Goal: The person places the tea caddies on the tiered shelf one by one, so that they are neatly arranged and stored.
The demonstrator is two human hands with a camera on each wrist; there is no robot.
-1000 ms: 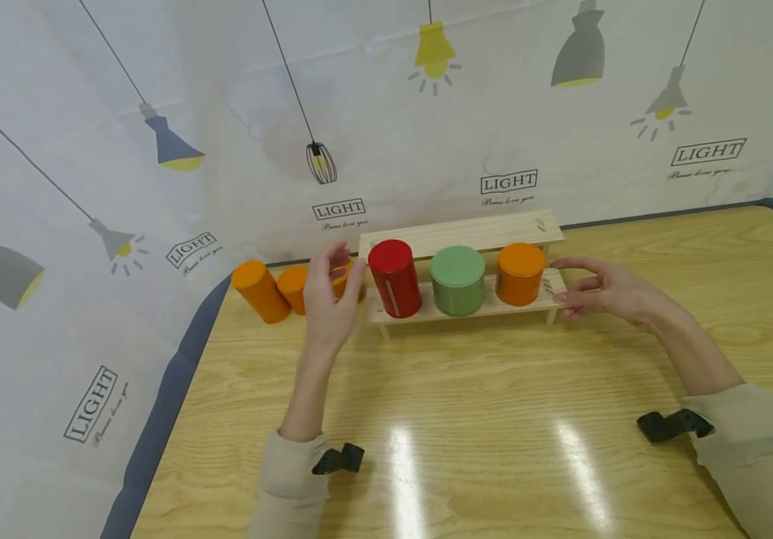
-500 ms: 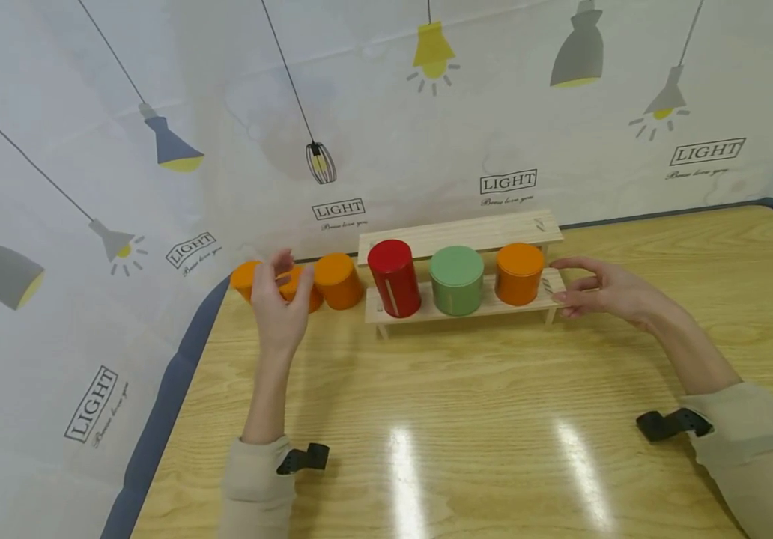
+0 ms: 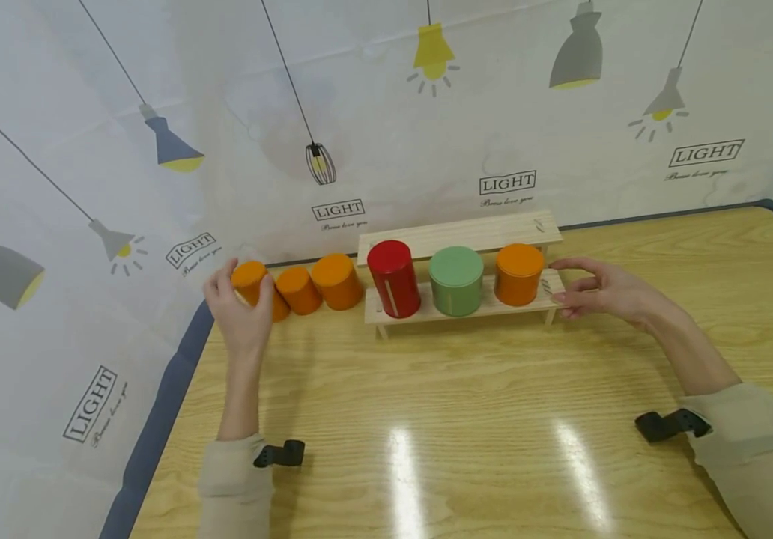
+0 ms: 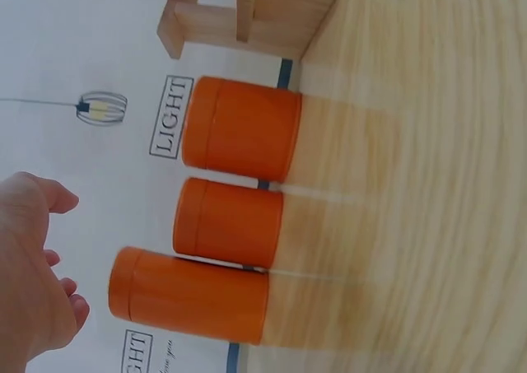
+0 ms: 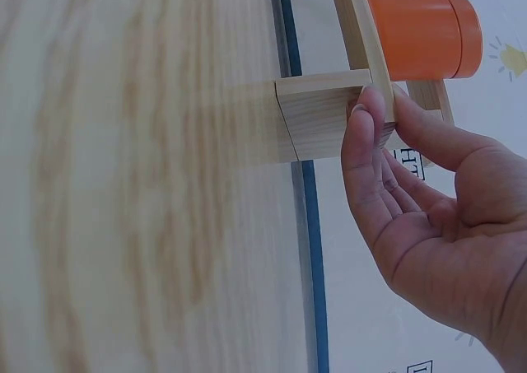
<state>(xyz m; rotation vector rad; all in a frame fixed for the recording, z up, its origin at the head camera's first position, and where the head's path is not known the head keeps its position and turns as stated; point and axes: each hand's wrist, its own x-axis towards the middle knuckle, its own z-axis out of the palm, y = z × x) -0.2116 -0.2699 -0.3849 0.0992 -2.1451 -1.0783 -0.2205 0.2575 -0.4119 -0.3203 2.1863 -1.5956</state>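
At the far left of the head view, my left hand [image 3: 241, 322] hovers over a tall orange canister [image 3: 249, 274], thumb and fingers spread on either side of its lid. The left wrist view shows a gap between that hand [image 4: 33, 266] and the canister [image 4: 189, 297]. Beside it stand a small orange canister [image 3: 300, 290] and a wider one [image 3: 337, 281]. My right hand [image 3: 612, 292] pinches the right end of a two-tier wooden rack [image 3: 454, 236] between thumb and fingers. Its lower step carries a red canister [image 3: 395, 281], a green canister [image 3: 457, 281] and an orange canister [image 3: 520, 275].
The rack and canisters stand on a wood-grain table [image 3: 467, 412] near its back edge. Behind rises a wall covering [image 3: 386, 120] printed with lamps. A dark blue strip [image 3: 157, 419] runs along the table's left edge.
My left hand has moved left, from beside the red canister past the two shorter orange ones to the tall orange canister. My right hand stays at the rack's end.
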